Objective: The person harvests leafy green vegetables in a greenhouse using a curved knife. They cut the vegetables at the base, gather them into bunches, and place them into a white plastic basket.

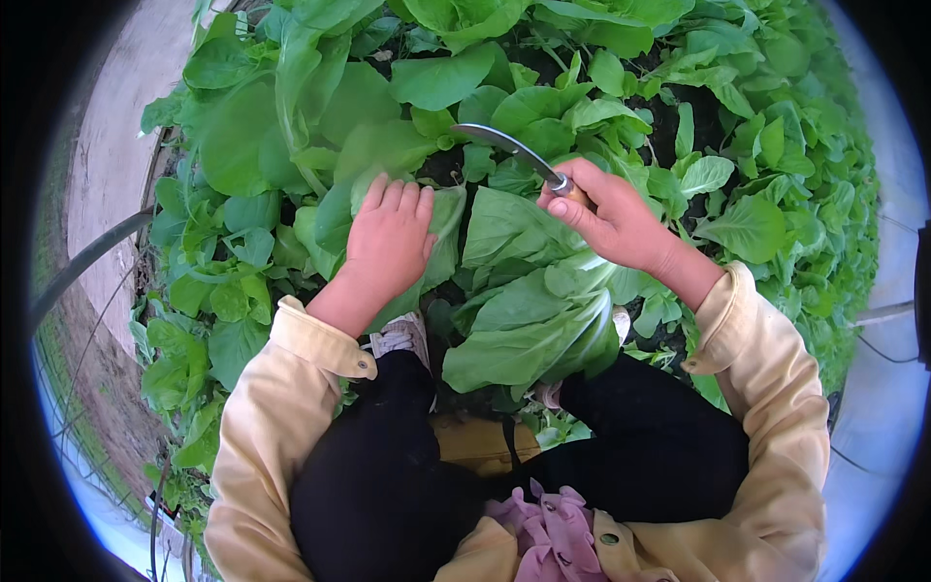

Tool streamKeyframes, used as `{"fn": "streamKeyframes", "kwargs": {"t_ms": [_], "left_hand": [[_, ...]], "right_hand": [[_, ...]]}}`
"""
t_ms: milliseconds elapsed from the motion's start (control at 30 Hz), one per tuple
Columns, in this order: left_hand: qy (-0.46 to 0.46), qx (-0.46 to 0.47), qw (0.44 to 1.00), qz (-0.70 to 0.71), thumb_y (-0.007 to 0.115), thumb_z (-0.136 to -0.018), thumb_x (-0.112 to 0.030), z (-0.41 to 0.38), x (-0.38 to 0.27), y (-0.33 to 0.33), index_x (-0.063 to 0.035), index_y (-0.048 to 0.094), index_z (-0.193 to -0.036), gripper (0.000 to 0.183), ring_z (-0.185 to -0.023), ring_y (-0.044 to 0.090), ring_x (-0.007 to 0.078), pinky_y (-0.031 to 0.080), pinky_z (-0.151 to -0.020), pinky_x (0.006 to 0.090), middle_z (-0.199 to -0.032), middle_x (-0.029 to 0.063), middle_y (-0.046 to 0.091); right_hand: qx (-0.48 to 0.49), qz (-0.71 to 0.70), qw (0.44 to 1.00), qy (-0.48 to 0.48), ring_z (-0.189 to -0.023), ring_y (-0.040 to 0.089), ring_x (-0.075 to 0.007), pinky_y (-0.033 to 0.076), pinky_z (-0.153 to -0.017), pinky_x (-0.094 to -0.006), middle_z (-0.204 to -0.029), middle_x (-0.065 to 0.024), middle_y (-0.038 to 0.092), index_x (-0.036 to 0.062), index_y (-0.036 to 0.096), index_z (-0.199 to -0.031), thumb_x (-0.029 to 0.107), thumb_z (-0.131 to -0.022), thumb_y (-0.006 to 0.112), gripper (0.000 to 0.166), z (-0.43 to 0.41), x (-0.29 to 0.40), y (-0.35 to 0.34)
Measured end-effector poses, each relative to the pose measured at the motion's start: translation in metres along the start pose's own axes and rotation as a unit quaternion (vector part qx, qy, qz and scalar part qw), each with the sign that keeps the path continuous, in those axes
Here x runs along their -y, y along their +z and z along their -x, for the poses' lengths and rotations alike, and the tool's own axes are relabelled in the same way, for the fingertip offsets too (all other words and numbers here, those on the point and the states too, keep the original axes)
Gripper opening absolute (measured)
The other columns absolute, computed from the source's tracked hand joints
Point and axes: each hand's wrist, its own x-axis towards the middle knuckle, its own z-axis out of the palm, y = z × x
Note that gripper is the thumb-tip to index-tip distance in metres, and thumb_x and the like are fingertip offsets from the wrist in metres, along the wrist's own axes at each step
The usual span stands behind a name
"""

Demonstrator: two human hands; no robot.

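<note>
My right hand (607, 211) grips a small curved knife (513, 145) by its short wooden handle. The dark blade arcs out to the left above the greens. Back upward, my left hand (393, 229) rests on a broad green leaf (444, 240) of a standing plant, fingers extended; its palm is hidden. Between my shoes, below the right hand, lies a pile of leafy greens (538, 320) with pale stalks pointing right. Large leaves (254, 138) rise just beyond the left hand.
Dense leafy plants (778, 160) fill the bed ahead and to the right. A pale board (109, 145) edges the bed at left, with a dark curved pipe (91, 265) across it. Whitish sheeting (884, 254) borders the right. A yellowish-brown seat or pad (473, 444) is between my legs.
</note>
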Motion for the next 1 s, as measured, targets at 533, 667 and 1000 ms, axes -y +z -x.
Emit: {"fn": "streamKeyframes", "kwargs": {"t_ms": [533,667,1000], "left_hand": [[0.063,-0.080,0.995,0.004,0.062,-0.076,-0.018,-0.004,-0.026,-0.019,-0.0021,0.054,-0.116,0.044,-0.118,0.046,0.0312,0.030,-0.105,0.0457,-0.120,0.0147,0.054],[0.187,-0.129,0.972,0.067,0.060,-0.066,-0.007,-0.021,-0.046,-0.030,-0.0017,0.060,-0.105,0.040,-0.112,0.051,0.0315,0.036,-0.101,0.0438,-0.115,0.0146,0.056],[-0.022,0.041,0.999,-0.012,0.064,-0.078,-0.037,-0.003,-0.022,-0.008,-0.0018,0.046,-0.129,0.064,-0.127,0.038,0.0301,0.016,-0.111,0.0508,-0.132,0.0180,0.045]], "right_hand": [[-0.087,-0.196,0.967,0.138,-0.098,0.049,-0.0139,0.040,-0.090,-0.0297,-0.116,-0.0111,0.055,0.0021,0.047,-0.109,0.032,-0.098,0.043,0.032,0.037,-0.051,0.073],[-0.152,-0.289,0.938,0.113,-0.101,0.048,-0.0161,0.039,-0.089,-0.0318,-0.117,-0.0127,0.052,0.0012,0.045,-0.112,0.029,-0.098,0.043,0.031,0.037,-0.038,0.067],[-0.120,0.005,0.993,-0.001,-0.074,0.056,-0.0204,0.046,-0.068,-0.0312,-0.085,-0.0080,0.059,0.0083,0.061,-0.113,0.020,-0.084,0.065,0.031,0.015,-0.014,0.030]]}}
